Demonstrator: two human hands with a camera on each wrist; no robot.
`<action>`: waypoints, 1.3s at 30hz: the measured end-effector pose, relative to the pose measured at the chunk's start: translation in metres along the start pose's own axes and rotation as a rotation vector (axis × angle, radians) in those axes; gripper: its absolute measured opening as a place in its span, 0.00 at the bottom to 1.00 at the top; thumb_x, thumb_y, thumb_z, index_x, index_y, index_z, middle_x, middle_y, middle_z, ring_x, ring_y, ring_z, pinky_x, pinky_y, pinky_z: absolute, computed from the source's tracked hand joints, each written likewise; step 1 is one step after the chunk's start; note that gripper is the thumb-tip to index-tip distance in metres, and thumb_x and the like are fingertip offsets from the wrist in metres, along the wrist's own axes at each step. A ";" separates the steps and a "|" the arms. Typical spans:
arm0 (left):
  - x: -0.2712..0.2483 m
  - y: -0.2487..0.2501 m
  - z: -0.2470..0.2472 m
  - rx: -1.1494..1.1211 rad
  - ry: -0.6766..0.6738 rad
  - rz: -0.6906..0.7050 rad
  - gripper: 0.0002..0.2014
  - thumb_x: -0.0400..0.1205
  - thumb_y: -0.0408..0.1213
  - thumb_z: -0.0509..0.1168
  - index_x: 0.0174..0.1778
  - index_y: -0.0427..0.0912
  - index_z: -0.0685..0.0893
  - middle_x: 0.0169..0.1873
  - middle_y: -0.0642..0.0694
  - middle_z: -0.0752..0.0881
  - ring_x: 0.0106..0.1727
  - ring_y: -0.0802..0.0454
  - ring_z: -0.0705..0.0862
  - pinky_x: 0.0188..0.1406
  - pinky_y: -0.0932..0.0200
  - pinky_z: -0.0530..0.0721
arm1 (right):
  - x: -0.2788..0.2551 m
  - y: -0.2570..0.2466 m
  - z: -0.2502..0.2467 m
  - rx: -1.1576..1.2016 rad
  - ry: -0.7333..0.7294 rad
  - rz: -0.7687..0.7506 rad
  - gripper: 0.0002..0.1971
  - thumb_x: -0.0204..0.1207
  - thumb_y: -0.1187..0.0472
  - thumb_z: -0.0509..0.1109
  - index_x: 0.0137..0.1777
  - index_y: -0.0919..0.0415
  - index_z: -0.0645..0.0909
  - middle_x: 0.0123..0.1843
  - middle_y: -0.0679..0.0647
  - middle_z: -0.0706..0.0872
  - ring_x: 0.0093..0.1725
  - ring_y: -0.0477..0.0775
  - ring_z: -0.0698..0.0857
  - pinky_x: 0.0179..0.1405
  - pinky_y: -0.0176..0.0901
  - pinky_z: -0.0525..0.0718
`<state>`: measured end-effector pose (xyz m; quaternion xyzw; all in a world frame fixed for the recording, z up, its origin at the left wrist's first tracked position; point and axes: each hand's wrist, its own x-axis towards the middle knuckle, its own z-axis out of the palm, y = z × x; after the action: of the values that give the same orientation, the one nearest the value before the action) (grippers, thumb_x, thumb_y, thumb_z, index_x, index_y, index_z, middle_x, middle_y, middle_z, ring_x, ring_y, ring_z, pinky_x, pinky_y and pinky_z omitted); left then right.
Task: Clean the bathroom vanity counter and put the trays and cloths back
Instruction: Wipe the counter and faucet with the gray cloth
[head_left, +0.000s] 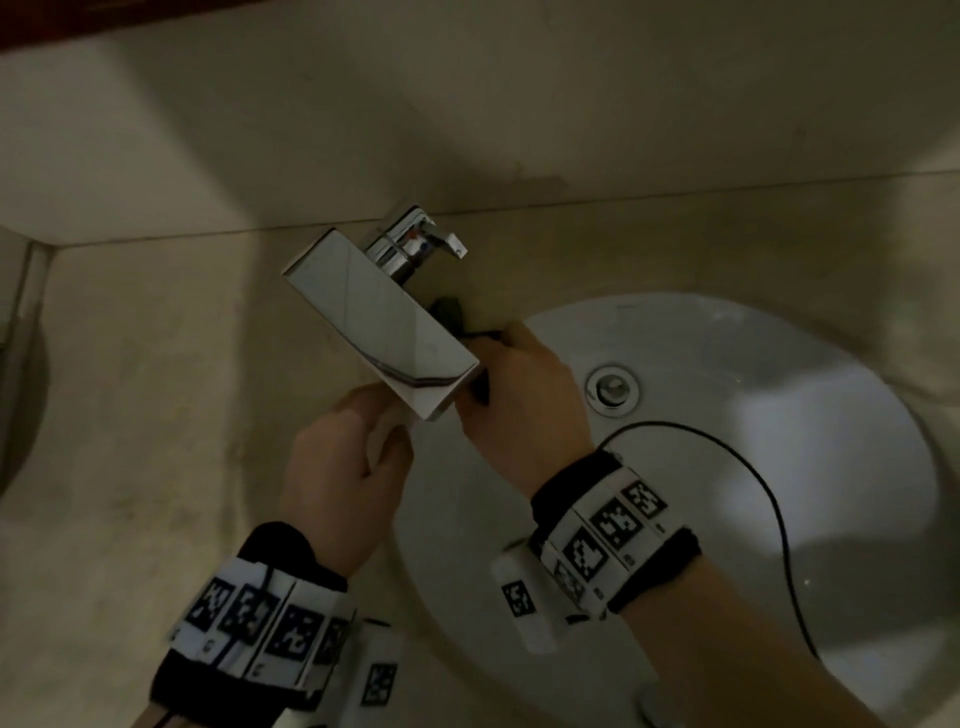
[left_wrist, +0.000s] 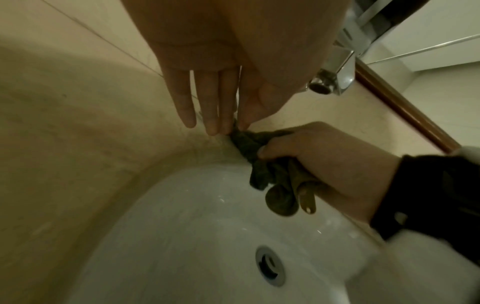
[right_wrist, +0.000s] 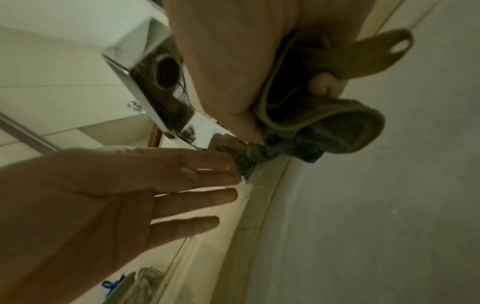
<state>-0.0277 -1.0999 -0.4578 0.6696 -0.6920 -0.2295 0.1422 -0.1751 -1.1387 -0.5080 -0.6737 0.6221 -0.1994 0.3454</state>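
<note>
Gripping a bunched dark cloth (left_wrist: 262, 156), the person's right hand (head_left: 524, 400) works at the near rim of the vanity counter (head_left: 156, 389) just under the faucet spout (head_left: 379, 322) — fingers curled round the fabric, a tan hanging loop (left_wrist: 306, 197) dangling from the fist over the white sink basin (left_wrist: 182, 226). Nearest the camera, both wrists carry black bands with white marker tags, and a thin black cable arcs across the basin by the right forearm. The left hand (head_left: 343, 467) lies just beside the right with its fingers (left_wrist: 187, 102) held straight and slightly spread; thumb and forefinger tip meet on one corner of the cloth, pinching it where counter meets basin. Above the two hands the flat chrome spout juts out from the beige counter toward the bowl, its mirror face catching a dim reflection. A round chrome drain (head_left: 613, 389) sits in the basin to the right of the hands. Farther back, the faucet's lever handle (head_left: 441, 241) stands at the base of the spout — behind it, a seam where the counter meets the beige wall (head_left: 519, 104)
</note>
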 end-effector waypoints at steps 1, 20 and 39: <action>-0.001 0.001 0.000 0.019 0.014 -0.001 0.06 0.78 0.29 0.64 0.45 0.42 0.85 0.36 0.57 0.79 0.36 0.60 0.76 0.33 0.80 0.69 | -0.007 0.003 0.000 0.008 -0.023 0.003 0.15 0.76 0.57 0.67 0.63 0.52 0.83 0.49 0.55 0.77 0.41 0.59 0.81 0.34 0.45 0.74; 0.002 0.024 0.035 -1.025 -0.398 -0.551 0.25 0.72 0.54 0.69 0.65 0.51 0.82 0.60 0.49 0.88 0.61 0.51 0.86 0.65 0.49 0.79 | -0.056 0.043 -0.058 1.198 -0.194 0.496 0.11 0.75 0.72 0.64 0.49 0.67 0.88 0.45 0.62 0.90 0.42 0.59 0.89 0.42 0.45 0.88; 0.006 0.021 0.040 -0.983 -0.309 -0.684 0.08 0.82 0.26 0.62 0.45 0.41 0.85 0.39 0.39 0.91 0.40 0.42 0.91 0.34 0.49 0.90 | -0.061 0.056 -0.045 0.531 -0.150 0.033 0.31 0.67 0.86 0.61 0.50 0.48 0.91 0.67 0.49 0.81 0.64 0.43 0.79 0.58 0.27 0.80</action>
<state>-0.0665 -1.1012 -0.4819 0.6685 -0.2639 -0.6485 0.2507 -0.2546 -1.0882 -0.5070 -0.5624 0.5315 -0.2993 0.5582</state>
